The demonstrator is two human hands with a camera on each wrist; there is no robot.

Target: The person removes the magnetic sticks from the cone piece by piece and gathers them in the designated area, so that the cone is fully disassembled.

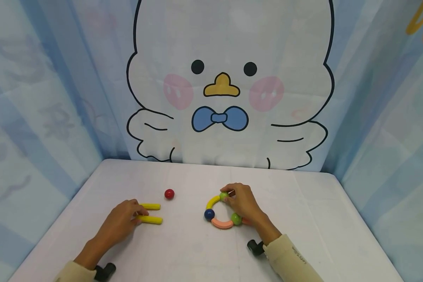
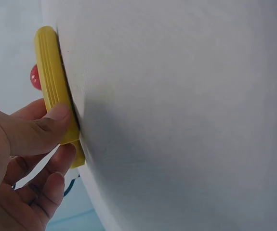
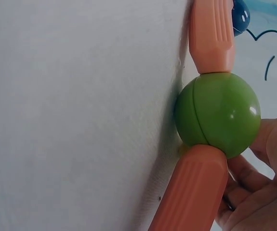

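Two sleeves (image 1: 291, 259) lie nearest. Your left hand (image 1: 120, 221) pinches one of two yellow rods (image 1: 152, 220); your right hand (image 1: 244, 201), one of two green balls (image 1: 223, 195). One red ball (image 1: 169, 194) and one blue ball (image 1: 209, 214) lie between.

Two yellow sticks (image 1: 152, 220) lie roughly parallel, apart, left of a curved chain (image 1: 222, 224) of joined coloured rods (image 1: 213, 202) and balls (image 1: 209, 214).

In head view, one salmon piece (image 1: 246, 221) mostly hidden behind the right wrist (image 1: 262, 224)
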